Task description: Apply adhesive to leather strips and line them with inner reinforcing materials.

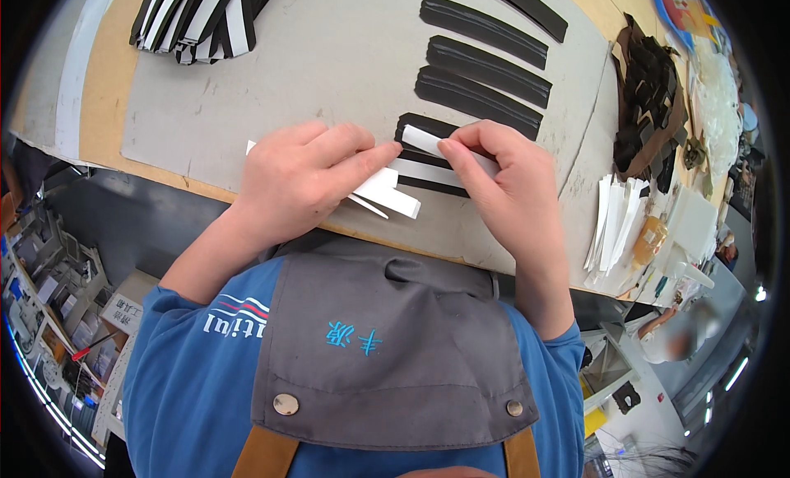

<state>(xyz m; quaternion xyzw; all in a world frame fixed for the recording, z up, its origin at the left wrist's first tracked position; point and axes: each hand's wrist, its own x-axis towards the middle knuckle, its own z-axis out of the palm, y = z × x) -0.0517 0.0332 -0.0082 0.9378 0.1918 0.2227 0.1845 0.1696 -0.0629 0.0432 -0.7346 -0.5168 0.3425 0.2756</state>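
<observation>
My right hand (510, 190) pinches a white strip (422, 139) lying angled over a black curved piece (428, 122). My left hand (309, 169) has curled fingers, with the index fingertip at that piece's left end; whatever its hidden fingers may hold cannot be made out. Several loose white strips (399, 200) lie beside and under my left hand. Below the angled strip, a black piece with a white band (428, 173) lies on the grey board. More black curved pieces (485, 54) are laid in a column above my hands.
The grey board (197, 116) covers much of the table. A pile of black-and-white strips (193, 17) is at back left. At right are dark scraps (646, 91), white strips (609, 223) and a pale plastic container (687, 223). Another person (658, 334) is beyond the lower right.
</observation>
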